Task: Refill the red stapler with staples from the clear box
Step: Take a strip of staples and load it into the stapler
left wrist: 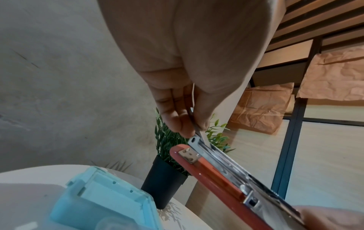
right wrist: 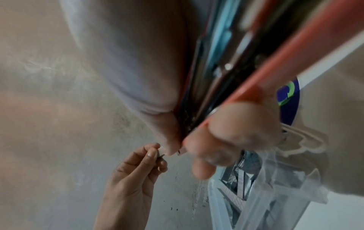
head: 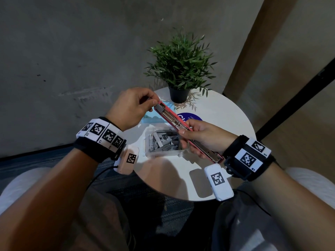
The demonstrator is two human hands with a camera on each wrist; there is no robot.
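A round white table (head: 226, 113) carries everything, with a leafy green plant in a black pot (head: 178, 95) at its far edge and a pale blue plastic lid (left wrist: 102, 196) lying flat beside the pot. Nearer the person sits the clear plastic box (head: 163, 142), open and filled with loose grey staple strips lying at odd angles.

Held above the box, clear of the table, is the long red stapler (head: 188, 131) with its metal magazine channel facing up and exposed. The right hand (head: 203, 136) wraps around its middle, thumb on top and fingers curled beneath, keeping it slanted from near right to far left. The left hand (head: 130, 107) is at the far tip, thumb and fingertips (left wrist: 183, 124) pressed together around a short silver staple strip (left wrist: 202, 138) whose lower end meets the front of the channel.

The step in hand looks like seating that strip in the magazine. To do it well, the right hand should keep the stapler steady and the channel facing up, so nothing slides out. The strip should go in legs down, straddling the rail, and parallel to the channel rather than angled as it seems now. A light pinch is wise, since such strips probably snap easily. Whether the pusher is drawn fully back cannot be told from these views.
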